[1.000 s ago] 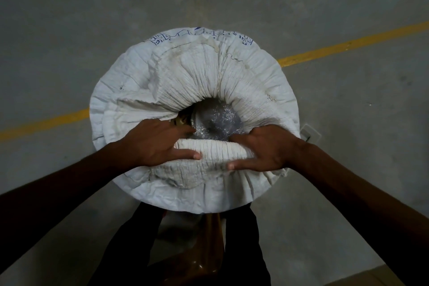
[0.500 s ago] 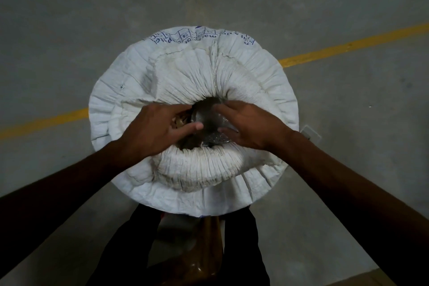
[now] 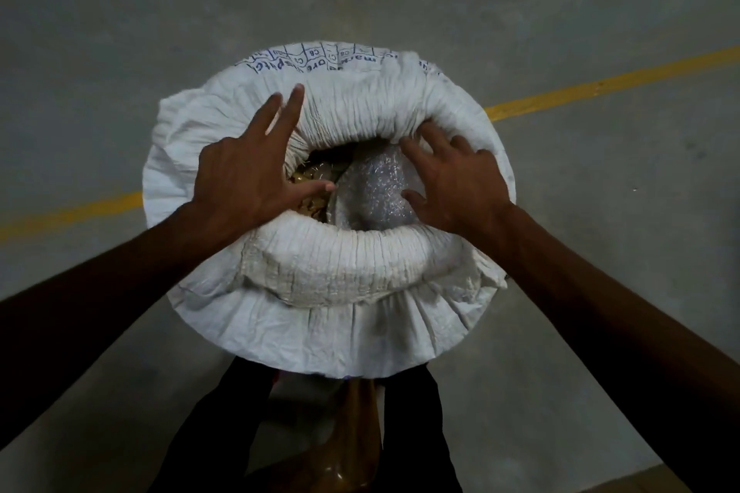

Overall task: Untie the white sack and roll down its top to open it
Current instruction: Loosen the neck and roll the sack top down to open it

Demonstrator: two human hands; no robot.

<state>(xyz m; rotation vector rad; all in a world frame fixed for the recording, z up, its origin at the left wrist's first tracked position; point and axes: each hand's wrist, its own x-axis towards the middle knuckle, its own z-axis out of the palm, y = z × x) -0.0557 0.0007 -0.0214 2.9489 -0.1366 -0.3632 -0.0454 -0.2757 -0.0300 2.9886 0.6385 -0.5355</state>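
Note:
The white sack (image 3: 332, 316) stands upright on the floor below me, with its top rolled into a thick creased ring around an open mouth. Blue print shows on its far edge. My left hand (image 3: 248, 168) lies flat on the left far part of the roll, two fingers stretched out and the thumb over the opening. My right hand (image 3: 456, 176) rests on the right far part, fingers spread and curled at the roll's inner edge. Inside, a clear plastic bag (image 3: 376, 188) and brownish contents (image 3: 310, 188) show.
The grey concrete floor (image 3: 120, 32) has a yellow painted line (image 3: 600, 86) running behind the sack. My dark trouser legs (image 3: 224, 432) and a brown glossy object (image 3: 352, 440) are just below the sack's near edge.
Both hands left the near part of the roll, crossed over the opening and now sit on the far sides of the rim. The mouth is wider, showing more of the contents.

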